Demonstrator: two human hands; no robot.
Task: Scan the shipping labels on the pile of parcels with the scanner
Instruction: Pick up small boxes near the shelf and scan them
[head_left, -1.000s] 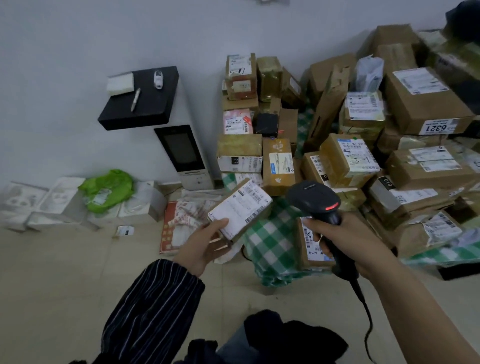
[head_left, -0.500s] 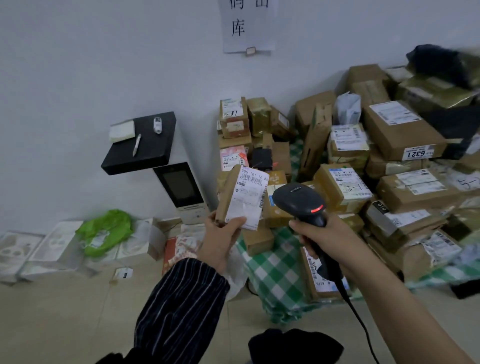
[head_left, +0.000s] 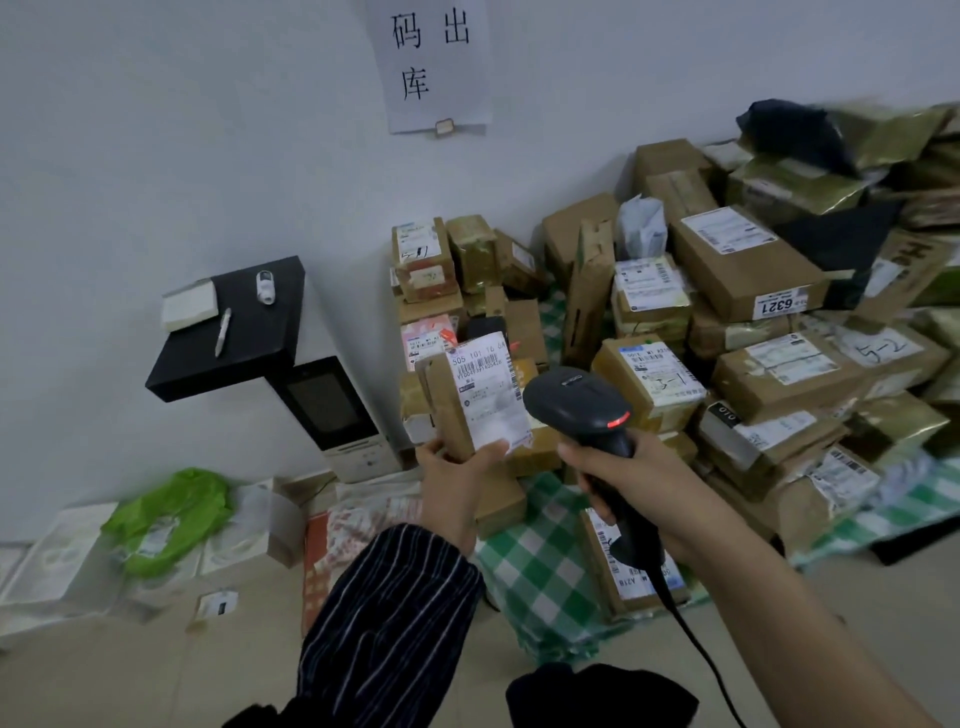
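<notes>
Cardboard parcel (head_left: 457, 410) gripped in left hand (head_left: 457, 480), scanner (head_left: 582, 415) in right hand (head_left: 639, 493)

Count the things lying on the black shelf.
3: a white pad at the left, a pen beside it, a small white device near the wall. None seems hidden.
</notes>
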